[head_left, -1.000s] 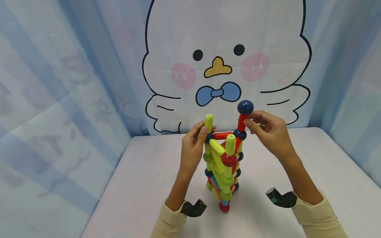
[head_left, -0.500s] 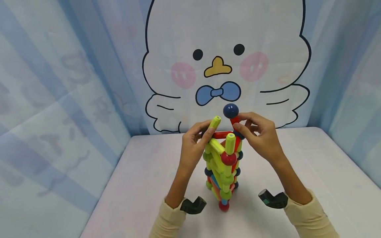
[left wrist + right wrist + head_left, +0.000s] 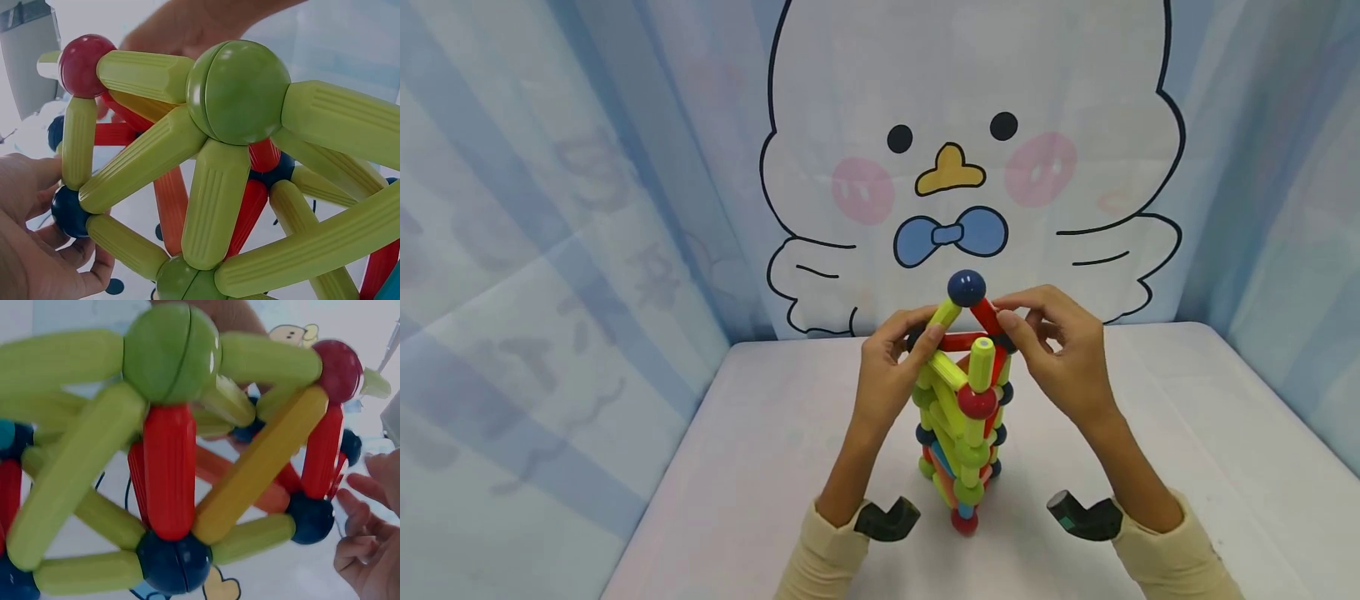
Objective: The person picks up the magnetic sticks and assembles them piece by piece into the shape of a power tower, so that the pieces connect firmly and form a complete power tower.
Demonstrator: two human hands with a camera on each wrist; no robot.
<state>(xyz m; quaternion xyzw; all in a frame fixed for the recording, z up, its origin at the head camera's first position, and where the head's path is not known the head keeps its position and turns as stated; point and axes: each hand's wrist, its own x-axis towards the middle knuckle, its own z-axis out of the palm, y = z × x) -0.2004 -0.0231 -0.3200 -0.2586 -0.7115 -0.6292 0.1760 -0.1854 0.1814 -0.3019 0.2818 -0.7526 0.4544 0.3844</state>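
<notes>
A tall tower of magnetic rods and balls (image 3: 972,452) stands between both hands. My left hand (image 3: 887,367) grips its upper left corner, with thumb and fingers around a dark blue ball (image 3: 70,211) and the base of a leaning yellow-green rod (image 3: 947,313). On the other side, my right hand (image 3: 1067,354) pinches a red rod (image 3: 985,316) that slants up to the left. A dark blue ball (image 3: 966,288) sits where those two rods meet, forming a peak. At the front corner, an upright yellow-green rod (image 3: 981,364) rises from a red ball (image 3: 977,401).
The tower rests on a pale table (image 3: 805,433). Behind it hangs a curtain (image 3: 1097,100) printed with a cartoon bird. Dark wrist cameras (image 3: 887,519) sit on both sleeves.
My right hand has moved left, tilting the red rod so its blue ball has come down onto the yellow-green rod. My left hand has tipped that rod from upright toward the right.
</notes>
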